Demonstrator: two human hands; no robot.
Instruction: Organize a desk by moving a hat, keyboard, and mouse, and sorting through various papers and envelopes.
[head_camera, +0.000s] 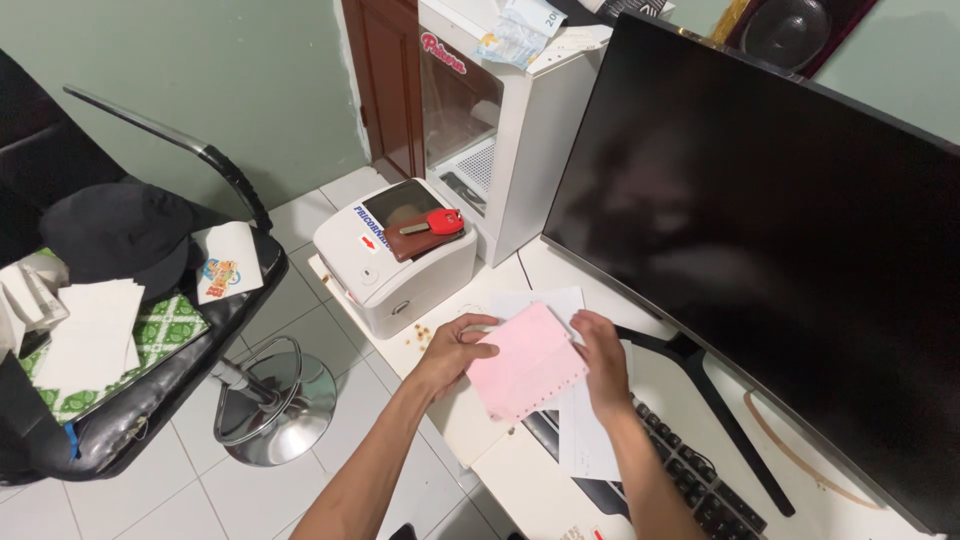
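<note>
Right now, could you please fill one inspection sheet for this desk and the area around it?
Surface: white desk, mostly covered.
Job's things: pink sheet with a perforated edge, held over white papers and a black keyboard.
Clutter: white label printer bearing a brown wallet and red key fob; small crumbs beside it.
Grips: left hand pinches the sheet's left edge; right hand grips its right edge.
Cables: nothing seen.
Surroundings: dark monitor, white appliance, black chair with a cap and papers, tiled floor.
</note>
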